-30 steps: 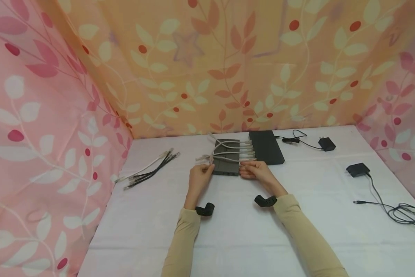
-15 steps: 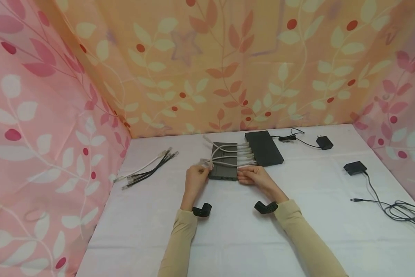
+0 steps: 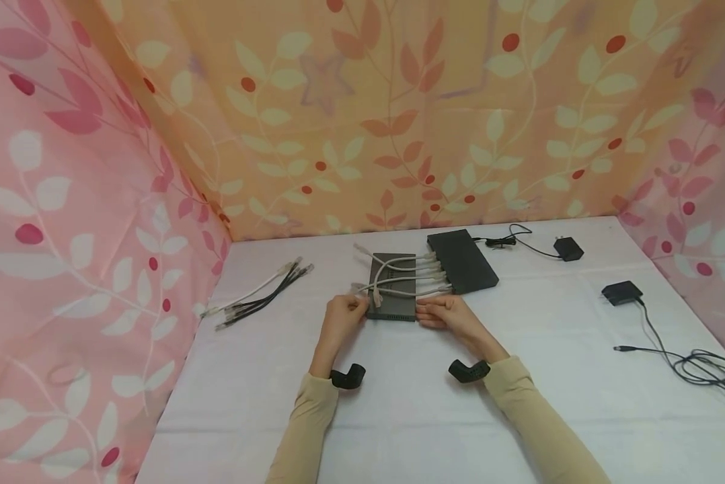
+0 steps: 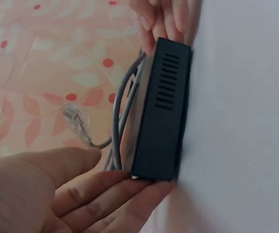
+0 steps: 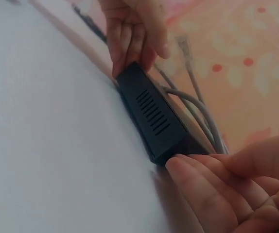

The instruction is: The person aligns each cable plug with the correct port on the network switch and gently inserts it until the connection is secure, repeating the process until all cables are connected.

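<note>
Nearly straight fingers press in from both sides of a dark-grey vented switch box (image 4: 161, 121): the left hand (image 3: 342, 314) at its left edge, the right hand (image 3: 450, 314) at its right, neither curled round it. In the left wrist view the left thumb stands off from the casing; the right thumb lies along its own fingers, and I cannot tell whether it touches the corner.

The switch box lies just below the centre of the head frame. It sits lower there than a second ago, closer to the person, and the grey Ethernet cables (image 3: 401, 277) crossing its top have come along. The black network switch (image 3: 462, 262), just to its upper right, has its near end slightly lower too, perhaps drawn by those cables. One clear modular plug (image 3: 378, 297), beside the left fingertips half a second ago, now lies over the box's left part, apart from them.

My reading: this is repositioning, with no connection seen lost. The cables keep their ends at the black switch, while the loose plugs at left are still unseated.

Unchanged are the patch cable bundle (image 3: 285, 286) at centre left, the power adapter (image 3: 568, 249) at upper right and the second adapter (image 3: 621, 293) at right.
</note>
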Available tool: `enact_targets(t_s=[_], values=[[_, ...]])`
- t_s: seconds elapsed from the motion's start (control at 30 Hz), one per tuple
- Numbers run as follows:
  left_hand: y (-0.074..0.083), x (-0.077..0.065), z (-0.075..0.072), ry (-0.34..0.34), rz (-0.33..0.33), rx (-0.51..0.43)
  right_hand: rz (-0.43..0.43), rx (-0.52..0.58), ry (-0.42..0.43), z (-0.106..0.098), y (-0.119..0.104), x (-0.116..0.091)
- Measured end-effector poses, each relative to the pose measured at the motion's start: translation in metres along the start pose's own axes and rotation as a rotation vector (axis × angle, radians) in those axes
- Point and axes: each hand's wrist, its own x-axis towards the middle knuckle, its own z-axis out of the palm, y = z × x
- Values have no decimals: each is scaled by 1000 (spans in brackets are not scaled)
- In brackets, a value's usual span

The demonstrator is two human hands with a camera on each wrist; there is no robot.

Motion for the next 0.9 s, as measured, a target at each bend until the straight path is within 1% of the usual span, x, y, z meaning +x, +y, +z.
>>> enact_targets(t_s=[0.1, 0.17, 0.2, 0.27, 0.33, 0.4, 0.43, 0.53, 0.63, 0.7, 0.77, 0.83, 0.9], values=[[6, -4, 2, -41, 26, 17, -43, -109, 20, 2, -4, -2], [11, -6, 6, -60, 42, 57, -111, -245, 52, 3, -7, -3], [14, -7, 9, -65, 46, 80, -154, -334, 81, 4, -9, -4], [16, -8, 15, -75, 46, 135, -271, -514, 145, 5, -14, -5], [15, -9, 21, -80, 45, 188, -381, -683, 237, 4, -20, -7], [14, -10, 26, -81, 56, 222, -456, -831, 327, -1, -25, -7], [14, -10, 30, -83, 61, 244, -479, -885, 348, -5, -27, -6], [15, -11, 41, -82, 68, 356, -487, -1081, 358, -17, -30, -5], [20, -12, 55, -91, 32, 522, -439, -1296, 297, -29, -29, -3], [25, -12, 63, -83, 2, 611, -392, -1403, 253, -36, -27, -2], [30, -11, 69, -65, -26, 666, -340, -1476, 223, -41, -26, -2], [34, -10, 74, -42, -49, 695, -310, -1508, 208, -45, -24, -1], [36, -8, 76, -22, -75, 713, -299, -1521, 199, -46, -23, 0]])
